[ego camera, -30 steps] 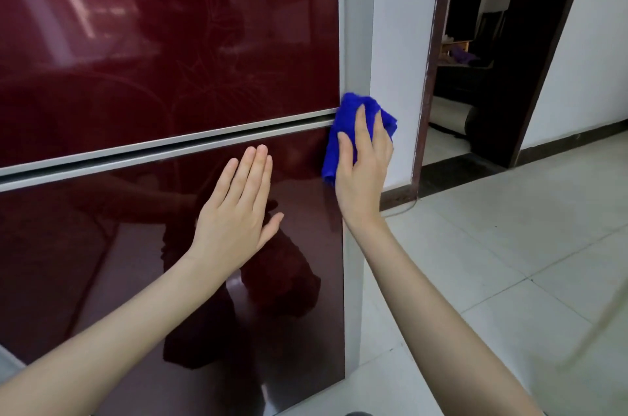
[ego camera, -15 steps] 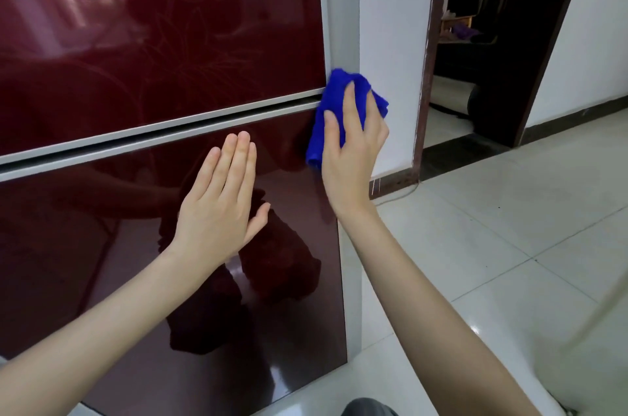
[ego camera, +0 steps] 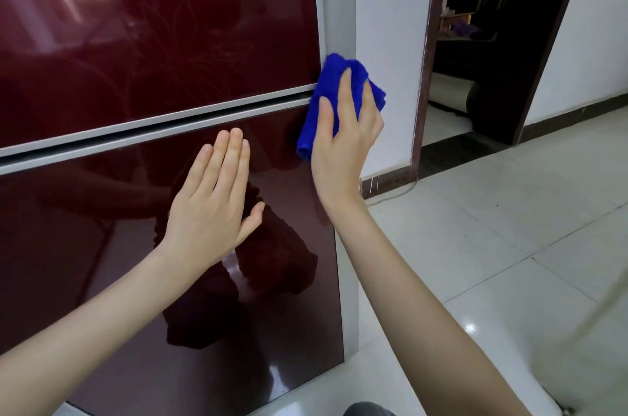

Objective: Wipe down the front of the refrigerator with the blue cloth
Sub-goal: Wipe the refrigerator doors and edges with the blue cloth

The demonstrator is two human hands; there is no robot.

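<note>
Head view: wiping the right edge of the refrigerator (ego camera: 136, 41) at the gap between its doors.

Right of centre in the frame, the right hand (ego camera: 343, 140) presses the blue cloth (ego camera: 329, 75) against the door edge where the gap (ego camera: 153, 130) meets it, fingers laid fairly straight over the bunched cloth; the thumb is hidden. The left hand (ego camera: 210, 208), at centre, lies flat with fingers together on the lower door (ego camera: 102, 279), holding nothing. The wipe looks mid-stroke. Next, I judge, the cloth should sweep leftward across the glossy panels, so the bracing hand must shift clear. Count: one refrigerator, two doors, one cloth, two hands.
</note>
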